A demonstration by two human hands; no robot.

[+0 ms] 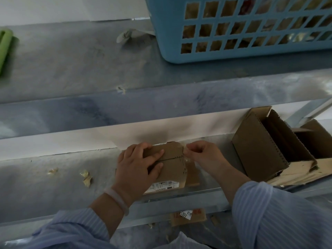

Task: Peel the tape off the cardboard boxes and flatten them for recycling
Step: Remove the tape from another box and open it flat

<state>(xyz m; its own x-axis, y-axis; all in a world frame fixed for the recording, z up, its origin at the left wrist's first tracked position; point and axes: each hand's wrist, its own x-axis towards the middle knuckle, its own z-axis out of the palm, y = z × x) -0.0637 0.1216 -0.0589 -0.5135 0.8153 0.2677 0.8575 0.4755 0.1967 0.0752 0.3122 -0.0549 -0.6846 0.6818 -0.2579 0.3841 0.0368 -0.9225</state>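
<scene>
A small brown cardboard box (173, 169) with a white label on its near side lies on the grey shelf (53, 178), its top flaps shut along a middle seam. My left hand (138, 168) presses flat on the left part of the box top. At the right end of the seam my right hand (203, 153) pinches a strip of clear tape (186, 159) between thumb and fingers. Part of the box top is hidden under my left hand.
An opened, partly collapsed brown box (260, 146) and flattened cardboard (294, 175) lie at the right of the shelf. A blue plastic basket (172, 33) stands on the upper shelf. Tape scraps (86, 177) lie at the left. Another cardboard piece (188, 216) lies below the shelf.
</scene>
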